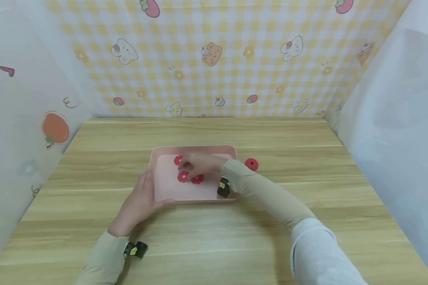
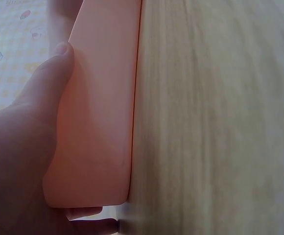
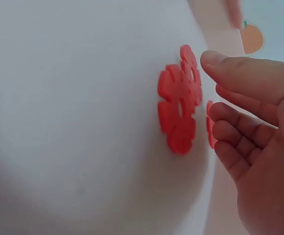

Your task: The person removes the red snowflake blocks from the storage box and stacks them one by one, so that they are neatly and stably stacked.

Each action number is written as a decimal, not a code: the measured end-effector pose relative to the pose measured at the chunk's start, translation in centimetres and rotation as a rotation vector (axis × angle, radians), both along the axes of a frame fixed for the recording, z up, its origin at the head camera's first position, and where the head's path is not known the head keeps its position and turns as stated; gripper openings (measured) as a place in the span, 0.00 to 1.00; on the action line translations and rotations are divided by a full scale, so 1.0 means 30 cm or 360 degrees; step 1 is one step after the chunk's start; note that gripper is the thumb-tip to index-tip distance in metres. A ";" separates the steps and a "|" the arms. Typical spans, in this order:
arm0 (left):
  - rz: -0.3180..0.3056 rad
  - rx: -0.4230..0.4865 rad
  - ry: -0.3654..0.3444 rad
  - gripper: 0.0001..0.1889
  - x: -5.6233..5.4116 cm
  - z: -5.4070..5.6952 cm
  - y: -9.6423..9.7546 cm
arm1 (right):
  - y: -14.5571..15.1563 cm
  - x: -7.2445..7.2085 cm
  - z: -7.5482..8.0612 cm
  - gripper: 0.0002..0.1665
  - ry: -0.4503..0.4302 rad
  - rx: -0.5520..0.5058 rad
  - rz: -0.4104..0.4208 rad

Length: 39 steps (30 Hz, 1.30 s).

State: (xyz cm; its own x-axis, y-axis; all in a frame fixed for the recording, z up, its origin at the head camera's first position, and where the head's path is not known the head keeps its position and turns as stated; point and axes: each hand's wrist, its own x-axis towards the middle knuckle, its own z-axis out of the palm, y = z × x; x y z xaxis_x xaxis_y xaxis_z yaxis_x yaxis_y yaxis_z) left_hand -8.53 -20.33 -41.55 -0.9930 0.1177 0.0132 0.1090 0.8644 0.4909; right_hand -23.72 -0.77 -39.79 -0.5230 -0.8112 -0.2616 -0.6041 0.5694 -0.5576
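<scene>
A pink rectangular tray (image 1: 167, 188) lies on the table with several red, notched, flower-shaped discs (image 1: 183, 176) inside. My left hand (image 1: 140, 200) holds the tray's near-left corner, its thumb along the front wall at the rim and its fingers against the left side. Over the tray's middle, my right hand (image 1: 201, 162) reaches down among the discs. In the right wrist view, its thumb and fingers are loosely bent beside two overlapping red discs (image 3: 177, 115), and no disc shows between them. Another red disc (image 3: 210, 125) is partly hidden behind the fingertips.
One more red disc (image 1: 251, 164) lies on the wooden table (image 1: 214, 241), just right of the tray. A yellow checked cloth (image 1: 232, 79) hangs behind the table, with white sheets (image 1: 396, 118) at the sides. Small black cameras (image 1: 223, 187) sit on both wrists.
</scene>
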 end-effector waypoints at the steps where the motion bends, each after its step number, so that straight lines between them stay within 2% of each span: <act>1: 0.0002 -0.0003 -0.0003 0.66 0.000 -0.001 0.000 | -0.006 -0.001 -0.007 0.23 0.0000 0.0008 0.0020; 9: 0.0007 -0.0018 -0.0012 0.66 -0.003 -0.006 -0.002 | -0.027 0.002 -0.043 0.21 0.0072 0.0035 0.0063; 15: 0.0005 -0.0032 -0.0013 0.66 -0.003 0.004 -0.002 | -0.032 0.012 -0.033 0.19 0.0098 0.0044 0.0047; 22: 0.0004 -0.0025 -0.0027 0.66 0.000 0.001 -0.004 | -0.028 0.016 -0.022 0.20 0.0031 0.0040 -0.0010; 28: 0.0003 -0.0022 -0.0020 0.66 -0.002 0.004 -0.003 | 0.010 0.007 0.020 0.22 -0.0041 -0.0045 -0.0060; 33: 0.0006 -0.0033 -0.0021 0.65 -0.003 0.005 0.000 | 0.056 0.004 0.061 0.22 -0.0080 -0.0022 -0.0165; 39: 0.0019 0.0001 -0.0030 0.66 -0.002 0.004 -0.002 | 0.122 -0.003 0.095 0.21 0.0025 -0.0021 -0.0240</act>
State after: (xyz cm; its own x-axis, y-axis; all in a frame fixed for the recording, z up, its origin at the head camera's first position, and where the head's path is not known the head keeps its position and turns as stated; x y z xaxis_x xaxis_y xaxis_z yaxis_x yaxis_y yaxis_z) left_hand -8.59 -20.38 -41.44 -0.9944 0.1056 -0.0053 0.0892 0.8651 0.4935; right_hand -23.80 2.89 -36.94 -0.6433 -0.7262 -0.2425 -0.5206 0.6471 -0.5570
